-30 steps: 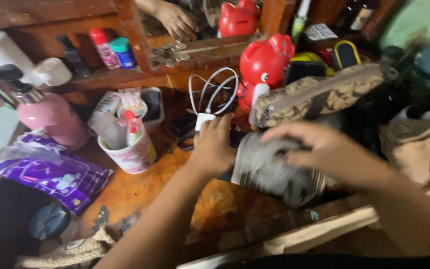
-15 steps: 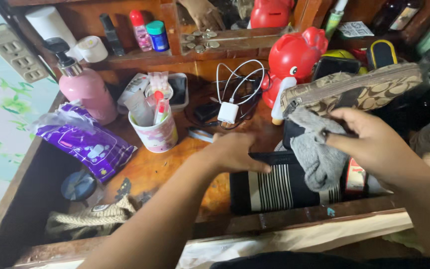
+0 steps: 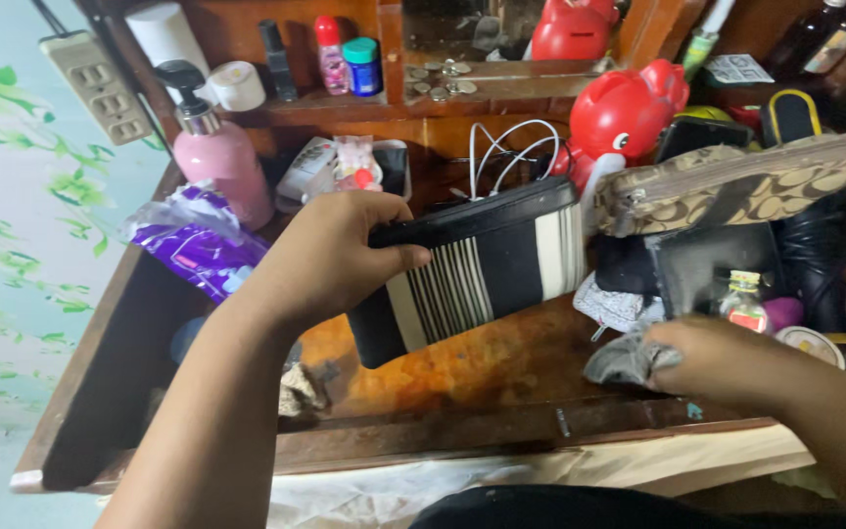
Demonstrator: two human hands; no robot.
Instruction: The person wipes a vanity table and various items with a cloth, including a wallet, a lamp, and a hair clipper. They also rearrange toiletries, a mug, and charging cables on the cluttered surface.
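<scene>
Striped fabric pouch (image 3: 482, 269) now lifted.

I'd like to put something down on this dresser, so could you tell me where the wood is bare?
Bare wood shows below the striped pouch in the left hand, reaching the front edge. The right hand holds a grey cloth beside it. Behind, around the red piggy bank and pink pump bottle, it's crowded.

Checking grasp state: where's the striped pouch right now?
Head view, centre: the striped pouch is held above the wooden desk in the left hand, left of the brown patterned purse.

head view | looks down, close | over cluttered wooden table (image 3: 501, 367)
</scene>
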